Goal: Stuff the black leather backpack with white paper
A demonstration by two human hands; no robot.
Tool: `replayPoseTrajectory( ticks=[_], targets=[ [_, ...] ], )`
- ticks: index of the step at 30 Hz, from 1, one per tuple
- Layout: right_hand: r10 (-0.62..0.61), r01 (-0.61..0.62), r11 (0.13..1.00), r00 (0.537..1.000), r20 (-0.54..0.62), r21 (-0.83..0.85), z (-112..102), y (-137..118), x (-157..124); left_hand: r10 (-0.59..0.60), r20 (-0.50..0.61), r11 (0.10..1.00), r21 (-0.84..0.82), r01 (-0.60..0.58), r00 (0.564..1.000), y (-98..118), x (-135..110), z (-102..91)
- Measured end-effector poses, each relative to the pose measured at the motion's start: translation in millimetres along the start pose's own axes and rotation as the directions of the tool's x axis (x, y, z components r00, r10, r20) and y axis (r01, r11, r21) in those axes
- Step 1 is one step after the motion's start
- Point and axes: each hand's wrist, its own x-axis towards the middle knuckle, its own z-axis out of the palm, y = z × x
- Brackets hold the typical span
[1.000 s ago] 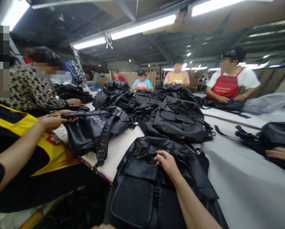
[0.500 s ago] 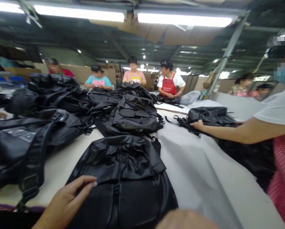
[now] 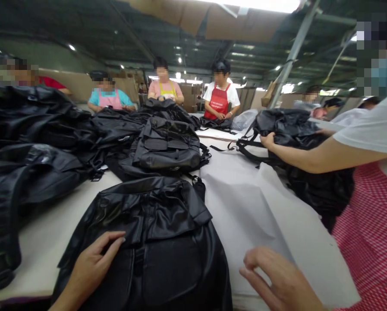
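Note:
A black leather-look backpack (image 3: 174,263) lies flat in front of me, its pocketed front facing up. Over its left side is my left hand (image 3: 94,259), thumb and forefinger brought together in a pinch against the upper pocket; whatever is between the tips is too small to make out. My right hand (image 3: 277,276) hovers beyond the bag's right edge, above a pale sheet (image 3: 241,203). Its fingers are loosely curled, thumb apart, with nothing visible in them.
Another black backpack (image 3: 167,144) lies just behind mine, and a heap of bags (image 3: 34,116) fills the left. At right, a co-worker in a red checked apron (image 3: 371,233) handles a black backpack (image 3: 284,125). Several people work across the table (image 3: 44,246).
My right hand has risen into fuller view at the lower right. The view has shifted rightward and down. The co-worker at right has lifted the backpack somewhat.

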Motion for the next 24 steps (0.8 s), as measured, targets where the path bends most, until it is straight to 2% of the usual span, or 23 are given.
replayPoseTrajectory(
  ticks=[1, 3, 5, 8, 11, 16, 21, 24],
  targets=[
    [0.080, -0.082, 0.981, 0.997, -0.016, -0.178, 14, 17, -9, 0.041, -0.013, 0.999, 0.022, -0.040, 0.999, -3, 0, 1.8],
    [0.123, -0.091, 0.917, 0.991, 0.057, -0.388, 44, 46, -29, 0.130, -0.031, 0.989, 0.074, -0.127, 0.991, -11, 3, 5.7],
    [0.118, -0.050, 0.862, 0.988, 0.103, -0.504, 68, 63, -46, 0.186, -0.023, 0.976, 0.122, -0.182, 0.982, -18, 8, 8.4],
    [0.089, -0.039, 0.818, 0.994, 0.060, -0.574, 88, 73, -60, 0.200, 0.025, 0.967, 0.158, -0.201, 0.980, -24, 17, 8.7],
    [0.028, -0.016, 0.836, 1.000, 0.014, -0.548, 91, 75, -62, 0.191, 0.063, 0.970, 0.142, -0.198, 0.980, -25, 24, 7.1],
    [-0.052, 0.046, 0.839, 0.999, 0.003, -0.542, 87, 77, -66, 0.169, 0.072, 0.979, 0.106, -0.176, 0.983, -27, 27, 6.3],
    [-0.003, -0.006, 0.899, 1.000, -0.020, -0.438, 86, 79, -63, 0.160, 0.085, 0.981, 0.093, -0.167, 0.984, -30, 28, 4.3],
    [0.096, -0.077, 0.934, 0.995, 0.037, -0.348, 83, 78, -53, 0.146, 0.075, 0.986, 0.074, -0.151, 0.986, -29, 28, 2.8]
  ],
)
